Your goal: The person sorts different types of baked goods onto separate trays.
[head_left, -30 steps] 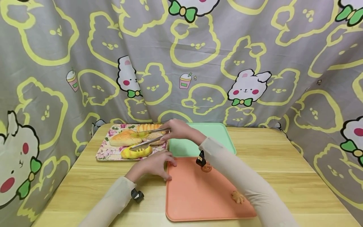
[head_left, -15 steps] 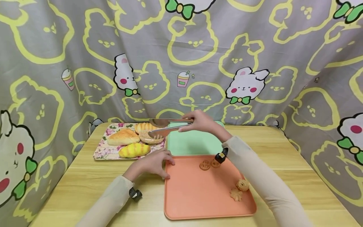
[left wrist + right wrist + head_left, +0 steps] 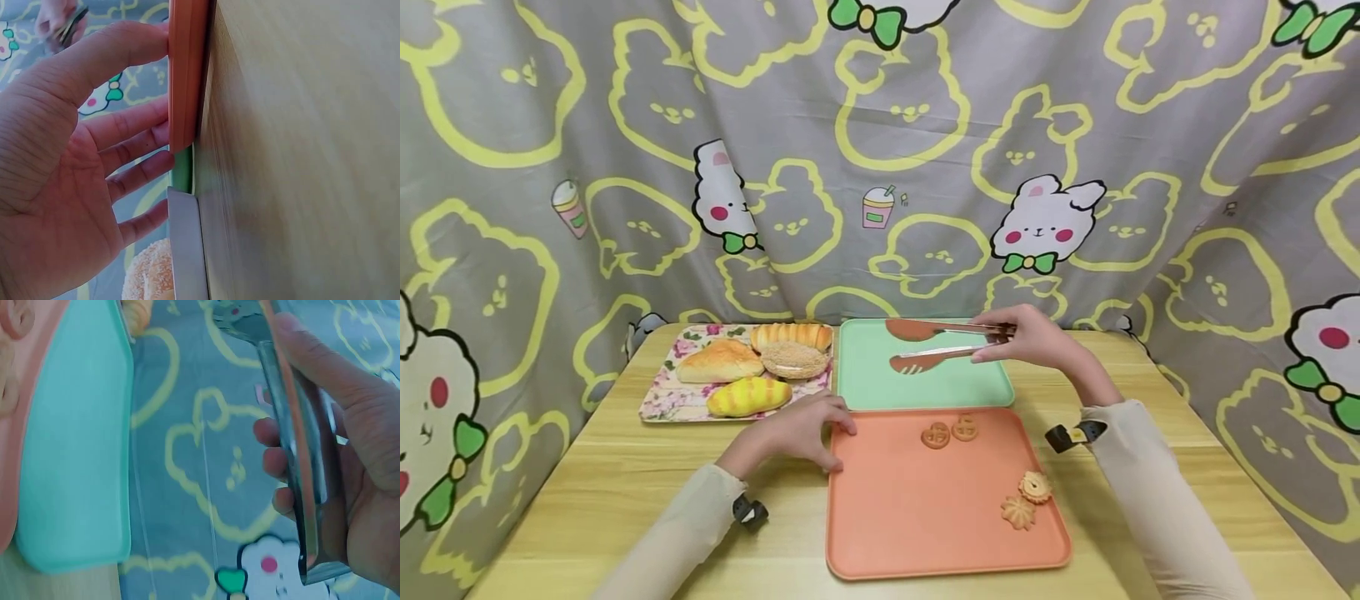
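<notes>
My right hand [image 3: 1026, 336] grips a pair of metal tongs [image 3: 955, 352] above the green tray [image 3: 865, 387]. Nothing sits between the tongs' spread tips, one of which is slotted. In the right wrist view, the fingers curl round the tongs' handles [image 3: 303, 456]. My left hand [image 3: 793, 432] touches the left rim of the orange tray [image 3: 925, 517], thumb and fingertips set apart. The left wrist view has these fingers [image 3: 128, 128] fairly straight along the orange rim [image 3: 181, 75]. Two pretzel-like biscuits [image 3: 936, 435] lie near the orange tray's back edge, and two flower-shaped biscuits [image 3: 1018, 512] at its right side.
A floral tray [image 3: 658, 404] at back left carries several breads, among them a yellow striped loaf [image 3: 749, 397] and a crumb-coated roll [image 3: 793, 360]. The wooden table [image 3: 1157, 467] extends to the right. A patterned curtain [image 3: 880, 125] hangs behind and at the sides.
My right hand has carried the tongs rightward from over the breads to above the green tray. This uncovers the biscuits. The left hand stays at the orange rim.
</notes>
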A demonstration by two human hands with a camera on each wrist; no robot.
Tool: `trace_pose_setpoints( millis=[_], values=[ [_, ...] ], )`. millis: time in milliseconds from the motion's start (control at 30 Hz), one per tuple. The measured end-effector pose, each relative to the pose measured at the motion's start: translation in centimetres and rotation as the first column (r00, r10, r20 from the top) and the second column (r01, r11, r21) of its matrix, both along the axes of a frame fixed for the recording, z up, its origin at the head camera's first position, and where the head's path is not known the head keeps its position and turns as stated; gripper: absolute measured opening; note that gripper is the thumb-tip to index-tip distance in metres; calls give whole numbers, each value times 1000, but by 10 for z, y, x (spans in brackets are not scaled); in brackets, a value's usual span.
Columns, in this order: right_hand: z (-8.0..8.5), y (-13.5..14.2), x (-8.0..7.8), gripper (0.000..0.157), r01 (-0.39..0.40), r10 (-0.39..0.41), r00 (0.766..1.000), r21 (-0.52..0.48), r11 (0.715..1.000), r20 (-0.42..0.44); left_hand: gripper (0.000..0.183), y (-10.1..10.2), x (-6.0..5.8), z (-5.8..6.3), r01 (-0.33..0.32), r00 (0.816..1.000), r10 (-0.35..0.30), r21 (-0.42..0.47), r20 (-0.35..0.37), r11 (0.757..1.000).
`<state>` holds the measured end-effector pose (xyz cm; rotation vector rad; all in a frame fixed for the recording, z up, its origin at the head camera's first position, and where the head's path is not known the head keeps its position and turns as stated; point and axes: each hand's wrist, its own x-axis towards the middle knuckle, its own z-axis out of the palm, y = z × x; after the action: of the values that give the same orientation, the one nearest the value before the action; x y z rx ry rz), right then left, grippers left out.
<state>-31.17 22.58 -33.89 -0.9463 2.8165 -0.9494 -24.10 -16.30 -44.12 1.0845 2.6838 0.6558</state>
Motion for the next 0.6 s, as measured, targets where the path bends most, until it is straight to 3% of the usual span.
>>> trace_pose_setpoints(
  millis=[300,600],
  values=[
    [-17,34,11,50,37,-37,999,-7,999,40,44,-2,-1,-1,-5,1000,5,-1,0,1000],
    [-27,49,16,47,-34,37,998,-57,998,52,44,0,-2,-4,-10,1000,10,-6,1,1000]
  ],
)
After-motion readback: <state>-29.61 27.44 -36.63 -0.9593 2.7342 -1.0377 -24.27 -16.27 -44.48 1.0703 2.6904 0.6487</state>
